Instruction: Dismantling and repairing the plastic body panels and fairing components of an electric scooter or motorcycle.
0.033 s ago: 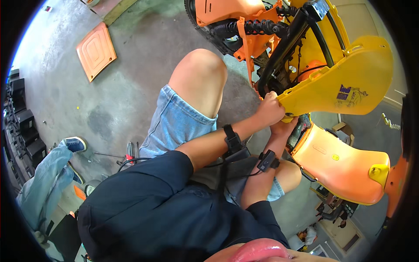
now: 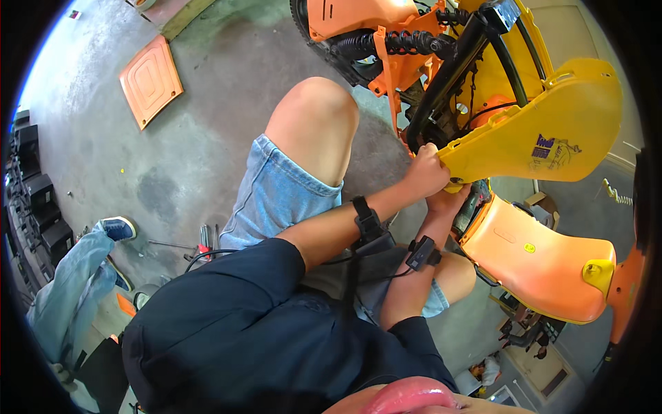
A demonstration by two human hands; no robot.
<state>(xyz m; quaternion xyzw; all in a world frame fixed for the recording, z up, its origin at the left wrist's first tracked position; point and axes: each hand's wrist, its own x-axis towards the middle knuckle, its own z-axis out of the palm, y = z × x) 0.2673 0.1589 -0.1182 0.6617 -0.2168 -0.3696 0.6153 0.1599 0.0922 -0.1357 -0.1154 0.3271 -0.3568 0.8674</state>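
A large yellow body panel [image 2: 579, 124] stands at the upper right against an orange vehicle with a black tube frame [image 2: 448, 86]. My left hand [image 2: 427, 172] is closed on the panel's near left corner, knuckles up. Just below it, my right hand [image 2: 447, 199] is closed at the same corner's lower edge; its fingertips are partly hidden by the panel and the left hand. A dark round hole or fastener shows in the panel by the hands. To the right of my hands lies the orange seat [image 2: 531, 255] with a yellow piece at its far end.
On the floor at the upper left lies an orange square cover [image 2: 152, 81]. Tools with red handles [image 2: 205, 238] lie beside my left leg. Another person's jeans-clad leg [image 2: 72, 286] is at the left, near a row of black boxes [image 2: 41, 193]. A cardboard box [image 2: 545, 207] stands behind the seat.
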